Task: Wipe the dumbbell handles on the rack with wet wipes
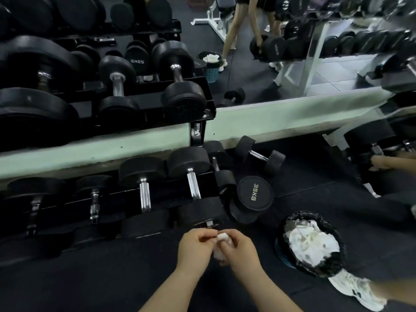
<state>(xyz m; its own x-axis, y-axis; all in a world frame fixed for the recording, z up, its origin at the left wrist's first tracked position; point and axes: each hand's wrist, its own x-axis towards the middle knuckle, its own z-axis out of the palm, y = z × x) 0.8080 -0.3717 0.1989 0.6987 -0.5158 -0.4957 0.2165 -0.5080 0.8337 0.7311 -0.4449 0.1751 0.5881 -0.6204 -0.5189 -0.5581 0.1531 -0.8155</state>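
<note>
A crumpled white wet wipe [221, 244] sits between both my hands, low in the middle of the view. My left hand [196, 248] pinches its upper edge and my right hand [239, 249] curls round its other side. Just beyond my hands is the lower tier of the black dumbbell rack [126, 199]. Black dumbbells lie across it with chrome handles showing, one handle [194, 185] nearest on the right and another handle [144, 197] to its left. A mirror above the pale ledge reflects the upper rack.
A bin [299, 260] lined with a black bag and full of used white wipes stands on the floor to my right, beside a white shoe [358, 291]. Loose dumbbells lie on the floor, including a 35KG dumbbell [254, 194]. Someone else's hand [382, 162] shows at the right edge.
</note>
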